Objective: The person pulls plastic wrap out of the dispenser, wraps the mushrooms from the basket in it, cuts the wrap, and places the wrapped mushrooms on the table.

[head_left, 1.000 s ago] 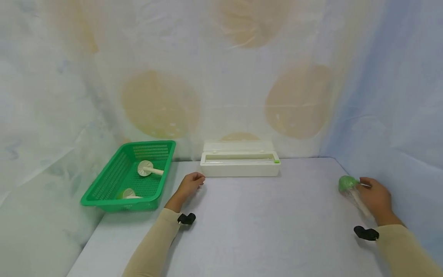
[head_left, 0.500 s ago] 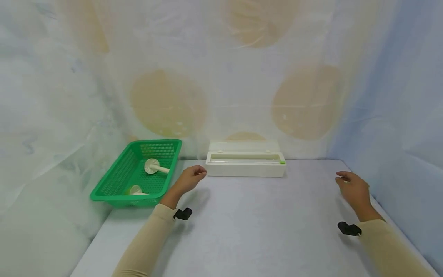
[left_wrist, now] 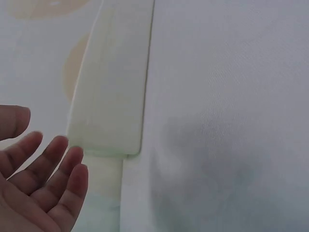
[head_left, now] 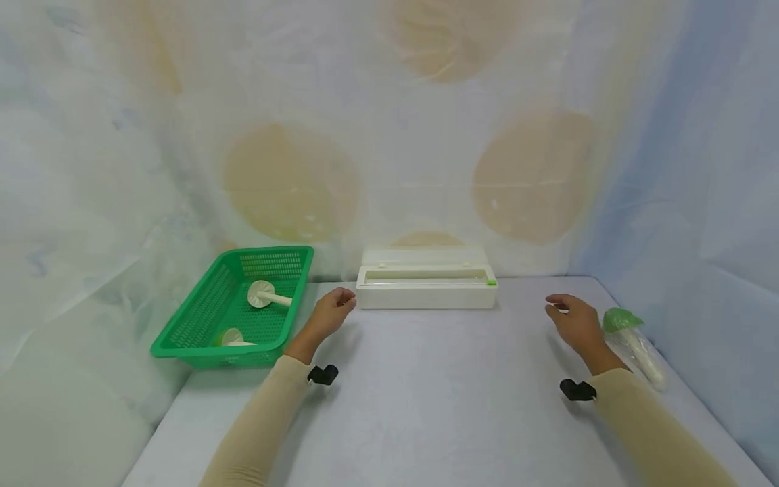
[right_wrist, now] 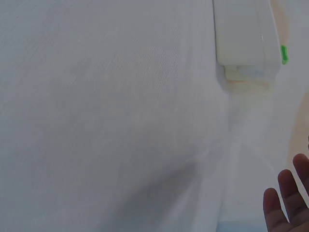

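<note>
My left hand (head_left: 329, 312) hovers just off the left end of a long white box (head_left: 426, 297), its fingers loosely bent and holding nothing. The box has its lid (head_left: 424, 257) raised, a clear strip inside, and a green slider (head_left: 491, 283) at the right end; it looks like a cling film dispenser. To the right of the box, my right hand (head_left: 577, 326) is held above the table with relaxed fingers and nothing in them. Beyond that hand lies a green-topped, white-handled item (head_left: 635, 348) covered in clear film. In the left wrist view, spread fingers (left_wrist: 53, 181) appear near the box end.
A green plastic basket (head_left: 159, 348) stands at the left. Inside it are a white round-headed item with a handle (head_left: 262, 295) and a partly hidden similar one (head_left: 231, 337). Sheeting walls (head_left: 718, 189) enclose the white table (head_left: 450, 406) at the back and sides.
A second ago my right hand held the film-covered item at the right; it has let go and moved left, leaving the item on the table. My left hand has shifted slightly.
</note>
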Available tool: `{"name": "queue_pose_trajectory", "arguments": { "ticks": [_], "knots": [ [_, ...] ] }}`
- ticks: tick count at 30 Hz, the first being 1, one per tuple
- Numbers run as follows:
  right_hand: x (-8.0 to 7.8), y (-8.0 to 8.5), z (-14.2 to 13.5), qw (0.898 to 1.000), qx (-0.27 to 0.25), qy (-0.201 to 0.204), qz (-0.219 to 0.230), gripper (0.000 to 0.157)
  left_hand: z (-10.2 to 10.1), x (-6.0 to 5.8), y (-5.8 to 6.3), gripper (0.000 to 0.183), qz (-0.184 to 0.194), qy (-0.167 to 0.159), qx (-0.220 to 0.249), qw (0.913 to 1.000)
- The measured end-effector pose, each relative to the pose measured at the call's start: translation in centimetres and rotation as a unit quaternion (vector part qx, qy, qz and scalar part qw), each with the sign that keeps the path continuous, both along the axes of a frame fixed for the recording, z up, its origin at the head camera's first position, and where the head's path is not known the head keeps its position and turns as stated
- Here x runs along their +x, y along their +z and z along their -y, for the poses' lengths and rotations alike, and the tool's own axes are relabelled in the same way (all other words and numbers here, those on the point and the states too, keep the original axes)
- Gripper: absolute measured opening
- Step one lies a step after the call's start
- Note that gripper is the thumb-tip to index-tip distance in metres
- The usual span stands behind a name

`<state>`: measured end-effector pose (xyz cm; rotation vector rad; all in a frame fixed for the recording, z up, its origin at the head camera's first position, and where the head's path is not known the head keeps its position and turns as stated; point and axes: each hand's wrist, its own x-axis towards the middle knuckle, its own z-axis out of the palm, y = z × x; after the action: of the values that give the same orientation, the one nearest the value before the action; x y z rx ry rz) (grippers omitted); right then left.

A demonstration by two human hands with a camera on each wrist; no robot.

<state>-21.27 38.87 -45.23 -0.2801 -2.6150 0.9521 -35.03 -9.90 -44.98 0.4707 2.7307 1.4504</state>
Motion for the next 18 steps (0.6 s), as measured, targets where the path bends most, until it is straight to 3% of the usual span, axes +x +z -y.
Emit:
{"name": "queue_pose_trajectory", "arguments": {
  "ticks": [5,9,14,18],
  "knots": [
    [-3.3,0.7,2.8,1.000,-0.016,0.014,0.014,0.037,-1.1,-2.3,-1.1,0.040,0.044,0.053,0.077,0.9946],
    [-6.0,1.2,5.2,0.999,-0.016,0.027,0.026,0.042,-2.0,-3.8,-1.8,0.046,0.057,0.071,0.093,0.9916],
    [-7.9,1.1,7.3,0.997,-0.007,0.060,0.040,0.046,-2.9,-4.3,-2.7,0.050,0.065,0.075,0.079,0.9919],
    [-8.3,0.8,8.5,0.997,0.028,0.057,0.034,0.042,-3.2,-4.1,-3.1,0.050,0.063,0.075,0.073,0.9924]
  ]
}}
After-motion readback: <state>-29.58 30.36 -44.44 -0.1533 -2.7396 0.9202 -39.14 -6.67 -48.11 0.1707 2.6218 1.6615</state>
